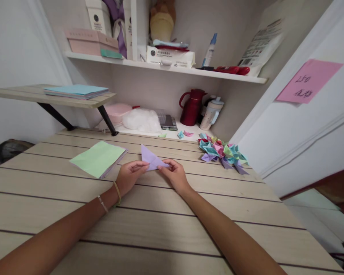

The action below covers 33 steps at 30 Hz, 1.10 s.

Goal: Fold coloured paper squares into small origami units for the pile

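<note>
A: Grip, from where you stand?
B: Left hand (pixel 131 175) pinching the folded purple paper (pixel 151 159) at its lower left; right hand (pixel 175 175) pinching its right corner.
A: Paper's position?
B: Over the slatted tabletop (pixel 149 221), between green-topped paper stack (pixel 99 158), left, and multicoloured folded-paper pile (pixel 218 149), right. Contact with tabletop: can't tell.

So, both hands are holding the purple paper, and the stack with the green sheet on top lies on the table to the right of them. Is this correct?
The side is wrong. The left hand and the right hand do hold the purple paper, but the head view shows the green-topped stack lying on the table to their left.
</note>
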{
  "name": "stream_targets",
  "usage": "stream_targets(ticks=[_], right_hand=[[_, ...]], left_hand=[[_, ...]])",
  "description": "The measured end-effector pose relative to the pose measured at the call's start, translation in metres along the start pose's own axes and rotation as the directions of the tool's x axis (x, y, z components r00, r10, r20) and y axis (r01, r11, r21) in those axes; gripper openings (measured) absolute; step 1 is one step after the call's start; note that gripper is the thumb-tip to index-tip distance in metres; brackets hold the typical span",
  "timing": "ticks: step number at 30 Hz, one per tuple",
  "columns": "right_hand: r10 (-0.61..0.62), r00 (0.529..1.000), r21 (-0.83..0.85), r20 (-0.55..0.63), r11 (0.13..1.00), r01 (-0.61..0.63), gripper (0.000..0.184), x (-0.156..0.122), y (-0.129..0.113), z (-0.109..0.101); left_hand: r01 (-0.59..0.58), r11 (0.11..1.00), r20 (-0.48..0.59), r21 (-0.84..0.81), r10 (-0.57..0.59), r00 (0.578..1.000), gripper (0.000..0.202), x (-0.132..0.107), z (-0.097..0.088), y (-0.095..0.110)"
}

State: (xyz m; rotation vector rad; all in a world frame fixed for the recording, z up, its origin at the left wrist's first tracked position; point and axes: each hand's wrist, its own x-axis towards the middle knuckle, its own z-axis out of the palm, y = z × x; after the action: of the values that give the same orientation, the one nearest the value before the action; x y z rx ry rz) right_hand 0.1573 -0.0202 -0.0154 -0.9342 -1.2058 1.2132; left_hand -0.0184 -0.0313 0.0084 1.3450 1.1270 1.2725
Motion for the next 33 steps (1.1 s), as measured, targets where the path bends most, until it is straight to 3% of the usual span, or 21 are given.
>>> stream_targets(ticks=[5, 10, 15, 24, 29, 33], right_hand=[[-0.009, 1.000, 0.093, 0.001, 0.996, 0.009, 0.034, 0.0005, -0.0037, 0.0007], [-0.002, 0.999, -0.007, 0.045, 1.000, 0.002, 0.024, 0.0016, -0.0007, -0.0010], [0.020, 0.999, -0.049, 0.039, 0.999, -0.018, 0.021, 0.0003, 0.0000, -0.0021], [0.039, 0.999, 0.016, 0.018, 0.999, -0.040, 0.020, -0.0009, -0.0077, -0.0002], [0.053, 0.993, 0.105, 0.108, 0.992, -0.064, 0.018, -0.0001, -0.0071, -0.0014], [0.069, 0.989, 0.077, 0.134, 0.994, -0.080, 0.020, 0.0003, -0.0062, -0.0015]], left_hand=[[-0.034, 0.998, 0.025, -0.060, 0.035, 0.999, 0.029, 0.0021, 0.0010, -0.0034], [-0.064, 0.996, 0.060, -0.059, 0.067, 0.996, 0.038, 0.0027, 0.0006, -0.0027], [-0.009, 0.999, 0.078, -0.042, 0.012, 0.997, 0.049, 0.0030, -0.0006, 0.0010], [0.013, 1.000, 0.148, 0.022, -0.016, 0.989, 0.026, 0.0049, -0.0048, -0.0035], [-0.001, 1.000, 0.197, 0.002, 0.001, 0.980, 0.022, 0.0051, -0.0066, -0.0047], [0.008, 1.000, 0.246, -0.010, -0.005, 0.969, 0.021, 0.0052, -0.0069, -0.0044]])
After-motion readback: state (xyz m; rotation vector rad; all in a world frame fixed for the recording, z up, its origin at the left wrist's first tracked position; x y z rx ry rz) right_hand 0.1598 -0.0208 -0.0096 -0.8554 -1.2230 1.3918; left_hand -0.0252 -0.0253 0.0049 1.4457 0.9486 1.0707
